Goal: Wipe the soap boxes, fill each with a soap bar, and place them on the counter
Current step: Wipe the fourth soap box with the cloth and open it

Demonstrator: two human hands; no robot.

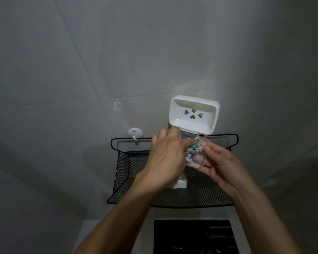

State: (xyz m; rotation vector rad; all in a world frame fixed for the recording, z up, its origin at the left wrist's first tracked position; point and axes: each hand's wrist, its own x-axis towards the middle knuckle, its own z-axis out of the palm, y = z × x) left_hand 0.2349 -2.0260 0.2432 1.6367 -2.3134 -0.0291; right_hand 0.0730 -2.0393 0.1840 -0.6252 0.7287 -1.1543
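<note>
A white soap box [194, 116] with heart-shaped drain holes is held up open in front of the wall; its clear lid [198, 159] hangs toward me. My right hand [222, 165] grips the clear lid from the right and below. My left hand [167, 156] presses a teal cloth [248, 147] against the inside of the lid with curled fingers. A second white soap box [181, 182] sits in the black mesh basket [128, 173], mostly hidden behind my left hand. No soap bar is visible.
The black mesh wall basket juts out from the grey tiled wall. A round white hook [135, 133] is stuck to the wall left of the basket. A dark glossy surface [193, 237] lies below the basket.
</note>
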